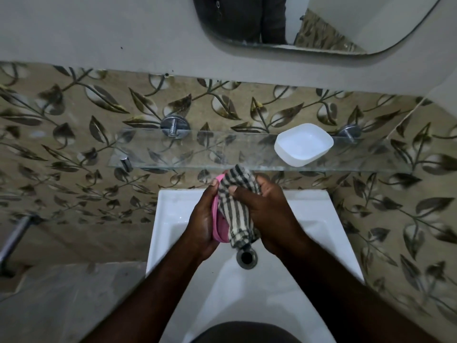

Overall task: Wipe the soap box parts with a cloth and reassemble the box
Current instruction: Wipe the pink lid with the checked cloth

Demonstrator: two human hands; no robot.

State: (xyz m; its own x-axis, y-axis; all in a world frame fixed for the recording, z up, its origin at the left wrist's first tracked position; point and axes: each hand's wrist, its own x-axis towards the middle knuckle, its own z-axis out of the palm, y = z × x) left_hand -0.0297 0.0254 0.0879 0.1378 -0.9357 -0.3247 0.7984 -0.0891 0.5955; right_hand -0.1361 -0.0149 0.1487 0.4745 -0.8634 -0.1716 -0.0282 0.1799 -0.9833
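Over the white sink, my left hand (201,220) grips a pink soap box part (217,227), held on edge. My right hand (265,211) holds a black-and-white checked cloth (235,206) and presses it against the pink part; the cloth covers most of it. A white soap box part (303,144) lies hollow side up on the glass shelf, up and to the right of my hands.
The glass shelf (188,149) runs along the leaf-patterned tiled wall on chrome brackets (175,125). The sink basin (178,219) has an open drain (246,257) just below the cloth. A mirror (321,23) hangs above. A metal bar (14,238) sticks out at the left.
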